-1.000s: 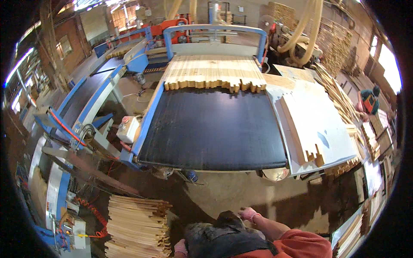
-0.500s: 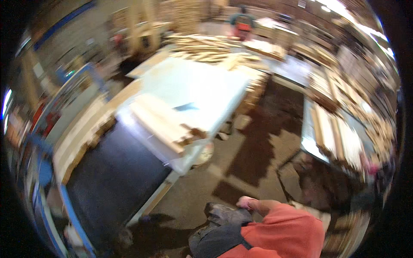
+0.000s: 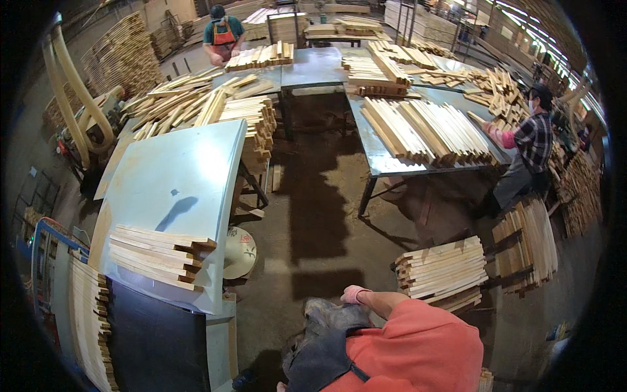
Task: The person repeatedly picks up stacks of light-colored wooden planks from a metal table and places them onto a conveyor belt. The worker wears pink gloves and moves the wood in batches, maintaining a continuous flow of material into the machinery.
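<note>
My right hand (image 3: 353, 294), in a pink glove, is held low in front of my grey apron (image 3: 326, 330). Its fingers look curled in, with nothing visible in them. Of my left hand, at most a pinkish sliver shows at the lower edge beside the apron; its fingers are hidden. To the left, a row of wooden strips (image 3: 160, 255) lies on a pale, smooth tabletop (image 3: 176, 153). Closest to my right hand, on its right, is a stack of wooden strips (image 3: 441, 271). Neither hand touches any wood.
A round white lid or stool top (image 3: 240, 253) stands beside the left table. Wood rows (image 3: 424, 130) cover the right table, where a co-worker (image 3: 529, 144) stands. Another co-worker (image 3: 223, 36) works at the far left. A floor aisle (image 3: 317, 209) runs between the tables.
My view has turned to the right, so the left table now sits further left and the right-hand co-worker shows clearly. My right hand stays low by the apron.
</note>
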`<state>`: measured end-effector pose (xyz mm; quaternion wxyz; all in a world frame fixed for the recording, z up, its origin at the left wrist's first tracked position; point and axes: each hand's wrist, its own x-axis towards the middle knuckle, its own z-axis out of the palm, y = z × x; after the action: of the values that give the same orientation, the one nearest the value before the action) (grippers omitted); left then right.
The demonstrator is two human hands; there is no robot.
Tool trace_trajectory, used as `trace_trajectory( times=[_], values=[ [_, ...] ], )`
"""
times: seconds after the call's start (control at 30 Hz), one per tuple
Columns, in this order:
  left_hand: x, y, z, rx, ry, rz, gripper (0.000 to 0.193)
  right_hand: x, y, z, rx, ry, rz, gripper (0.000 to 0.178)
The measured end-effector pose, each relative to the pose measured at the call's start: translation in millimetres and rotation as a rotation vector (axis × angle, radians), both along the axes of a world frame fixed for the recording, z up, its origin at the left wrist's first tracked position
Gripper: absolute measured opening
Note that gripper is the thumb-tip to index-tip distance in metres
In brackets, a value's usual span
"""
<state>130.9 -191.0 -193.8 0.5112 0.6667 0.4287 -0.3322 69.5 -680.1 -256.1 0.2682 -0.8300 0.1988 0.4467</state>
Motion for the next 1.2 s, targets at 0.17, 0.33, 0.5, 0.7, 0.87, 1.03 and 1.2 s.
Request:
trace_trajectory(
  times=[0.17, 0.33, 0.5, 0.7, 0.87, 1.03, 1.2],
  values=[
    [-1, 35, -3, 0.022, 0.035, 0.106, 0.045, -51, 5, -45, -0.031, -0.084, 0.155, 0.027],
    [11, 53, -15, 0.002, -0.087, 0.175, 0.04, -78, 15, -52, -0.036, -0.364, 0.444, 0.024],
    [3, 68, -29, -0.009, -0.001, 0.223, 0.034, -58, 29, -41, -0.01, -0.48, 0.375, 0.022],
    [-45, 95, -63, -0.197, 0.157, 0.517, 0.045, -8, 28, -22, -0.023, -0.597, 0.456, 0.019],
    [-81, 121, -103, -0.073, 0.151, 0.298, 0.057, 16, 28, -53, -0.07, -0.642, 0.62, 0.021],
    [-98, 132, -99, -0.05, 0.067, 0.247, 0.067, 40, 17, -108, 0.033, -0.56, 0.728, 0.025],
    [-106, 134, -62, 0.101, 0.031, 0.148, 0.068, 69, 22, -115, 0.067, -0.501, 0.776, 0.026]
  ],
)
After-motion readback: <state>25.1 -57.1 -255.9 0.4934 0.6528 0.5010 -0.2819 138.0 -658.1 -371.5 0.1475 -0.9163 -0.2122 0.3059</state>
